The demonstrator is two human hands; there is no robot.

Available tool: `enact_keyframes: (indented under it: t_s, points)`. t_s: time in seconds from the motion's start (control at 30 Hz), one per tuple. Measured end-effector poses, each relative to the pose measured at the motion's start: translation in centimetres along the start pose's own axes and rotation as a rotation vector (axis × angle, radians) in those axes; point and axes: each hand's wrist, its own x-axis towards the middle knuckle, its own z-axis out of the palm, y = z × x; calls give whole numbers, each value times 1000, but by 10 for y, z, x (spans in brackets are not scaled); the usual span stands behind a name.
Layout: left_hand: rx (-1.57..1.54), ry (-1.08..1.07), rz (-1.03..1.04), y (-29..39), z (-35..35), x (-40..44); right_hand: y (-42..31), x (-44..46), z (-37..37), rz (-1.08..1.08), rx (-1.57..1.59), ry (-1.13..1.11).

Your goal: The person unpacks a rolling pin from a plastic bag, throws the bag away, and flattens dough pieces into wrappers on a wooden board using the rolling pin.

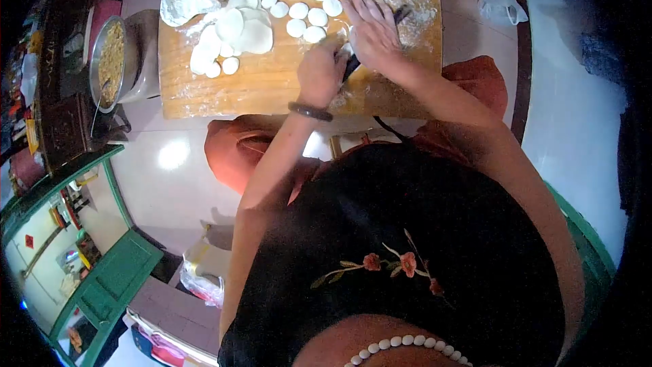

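On the floured wooden board (285, 85), my right hand (372, 30) lies flat across a dark rolling pin (352, 66), its fingers stretched out. Beside it, my left hand (320, 71), with a dark bracelet on the wrist, is curled closed at the edge of a small white dough piece (346, 49), mostly hidden between the hands. Several round dough pieces (297, 11) sit just beyond my hands. Flattened dough rounds (257, 35) overlap on the left part of the board.
A white floury container (180, 1) stands at the board's upper left. Left of the board is a metal pot (111, 61) with a chunky yellowish-brown mixture and a utensil in it. A plastic bag (501, 5) lies to the right, and another bag (204, 278) at lower left.
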Motion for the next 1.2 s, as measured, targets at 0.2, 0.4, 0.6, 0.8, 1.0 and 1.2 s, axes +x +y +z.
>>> enact_keyframes:
  t_s: [0.2,0.4,0.6,0.8,1.0,1.2]
  points:
    - [-76,-91,-47,-14,-8,23,-1,0,2,8,-13,31]
    - [-487,-54,-252,-18,-3,-8,17,-59,1,45,-11,-53]
    - [-138,-119,-105,-10,-2,15,-15,13,3,-10,17,16]
    - [-181,29,-103,-30,3,12,0,-19,12,14,11,22]
    - [-466,-131,-373,-16,0,-12,5,-49,-5,25,-80,-53]
    - [-51,-36,-65,-17,-4,13,-24,22,10,20,-23,49]
